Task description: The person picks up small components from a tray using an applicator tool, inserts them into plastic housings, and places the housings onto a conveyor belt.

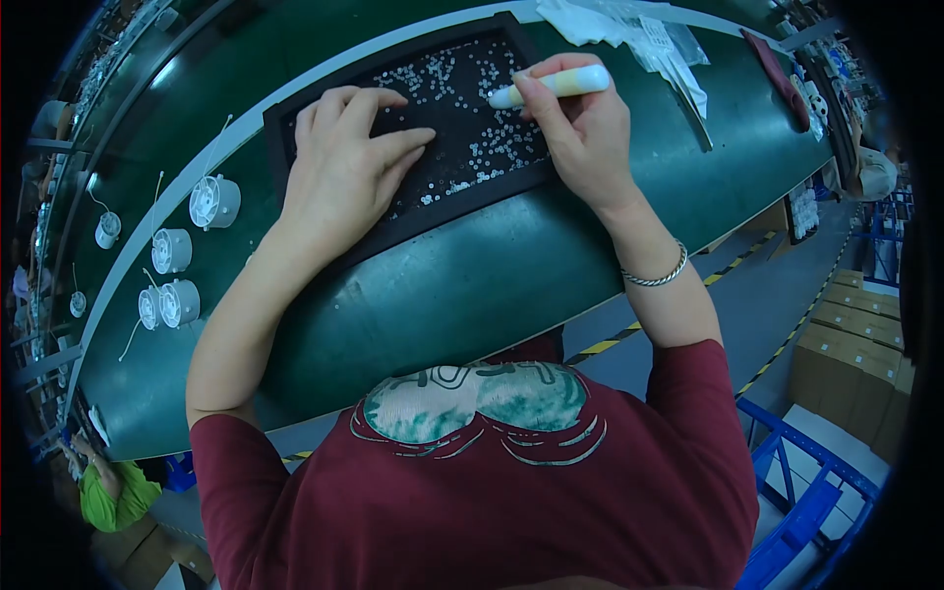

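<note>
A black tray (467,202) lies on the dark green bench, strewn with several tiny white parts (492,143). My left hand (344,162) rests flat on the tray's left half, fingers spread, holding nothing. My right hand (580,123) grips a white and yellow pen-like tool (556,86), its tip pointing left onto the scattered parts near the tray's middle. A silver bracelet (657,275) circles my right wrist.
Several small white fans (213,202) with trailing wires lie in a row on the belt at the left. Clear plastic bags (639,39) lie at the bench's far right. Cardboard boxes (851,359) and a blue rack (806,492) stand on the floor at the right.
</note>
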`<state>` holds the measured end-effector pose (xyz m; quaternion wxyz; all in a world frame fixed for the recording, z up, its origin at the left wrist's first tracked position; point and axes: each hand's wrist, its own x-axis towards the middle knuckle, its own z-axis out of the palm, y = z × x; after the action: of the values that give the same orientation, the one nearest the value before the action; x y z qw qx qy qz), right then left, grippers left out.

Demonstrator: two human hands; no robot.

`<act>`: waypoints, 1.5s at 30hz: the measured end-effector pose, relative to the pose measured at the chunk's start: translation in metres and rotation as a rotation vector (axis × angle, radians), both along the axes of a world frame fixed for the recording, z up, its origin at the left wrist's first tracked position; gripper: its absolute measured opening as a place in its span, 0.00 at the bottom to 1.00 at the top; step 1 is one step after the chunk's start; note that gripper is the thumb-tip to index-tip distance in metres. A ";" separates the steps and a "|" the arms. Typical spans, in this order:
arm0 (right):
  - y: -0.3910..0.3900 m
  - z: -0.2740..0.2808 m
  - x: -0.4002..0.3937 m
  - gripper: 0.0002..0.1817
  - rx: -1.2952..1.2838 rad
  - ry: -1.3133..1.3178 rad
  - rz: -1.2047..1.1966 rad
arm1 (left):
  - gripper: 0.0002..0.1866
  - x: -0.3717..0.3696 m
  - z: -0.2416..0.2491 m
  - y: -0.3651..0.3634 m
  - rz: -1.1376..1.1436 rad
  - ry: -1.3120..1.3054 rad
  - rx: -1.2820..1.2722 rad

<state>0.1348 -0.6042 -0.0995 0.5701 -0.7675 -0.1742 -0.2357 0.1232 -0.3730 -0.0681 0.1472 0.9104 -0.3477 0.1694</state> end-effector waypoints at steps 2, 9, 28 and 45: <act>0.001 0.000 0.000 0.11 -0.009 -0.010 0.004 | 0.12 -0.001 -0.004 -0.002 -0.022 0.010 0.018; 0.002 0.002 0.000 0.10 -0.126 -0.071 -0.002 | 0.13 -0.002 -0.009 -0.001 -0.013 0.034 0.036; 0.012 0.007 -0.014 0.10 -0.058 0.062 0.219 | 0.04 0.004 0.000 0.023 0.095 -0.052 -0.046; 0.005 0.015 -0.003 0.11 0.370 0.329 0.235 | 0.09 0.002 0.004 0.055 0.106 -0.097 -0.054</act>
<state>0.1317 -0.5994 -0.0848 0.7447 -0.6528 -0.1211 -0.0682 0.1251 -0.3183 -0.0644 0.1457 0.9140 -0.3007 0.2301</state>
